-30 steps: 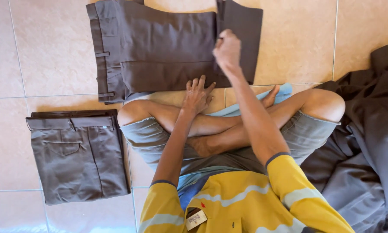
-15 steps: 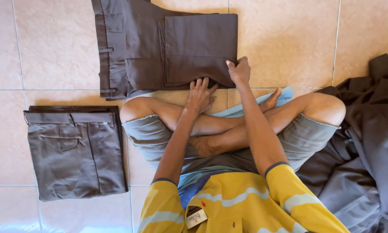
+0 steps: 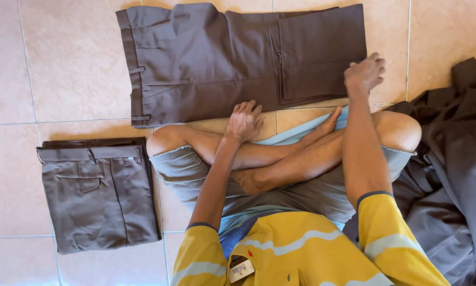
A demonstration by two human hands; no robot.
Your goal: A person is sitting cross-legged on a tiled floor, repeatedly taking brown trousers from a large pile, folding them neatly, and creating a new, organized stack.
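The head camera looks straight down on a person sitting cross-legged on a tiled floor [image 3: 63, 63] of pale pinkish squares.

Directly ahead of the knees lies a pair of dark brown trousers [image 3: 206, 63], flat on the tiles with the waistband and belt loops to the left and the legs doubled back into a layer on the right. The left hand [image 3: 244, 121] rests with spread, released fingers at the near edge of these trousers, its fingertips just touching the cloth; it grasps nothing. The right hand [image 3: 364, 74] hangs over the near right corner of the folded layer, fingers loosely curled downward and holding nothing; whether the fingertips actually touch the cloth cannot be told.

The person's own bare shins and one foot cross between the arms, hiding the tiles right in front of the body. The yellow shirt [image 3: 301, 254] with pale stripes fills the bottom edge, and grey shorts [image 3: 312, 196] show above it.

To the left, well apart from both hands, a grey-brown folded pair of trousers [image 3: 97, 193] sits squared up with its back pocket showing. On the right, a loose heap of dark grey garments [image 3: 455, 175] lies crumpled against the right knee and thigh.
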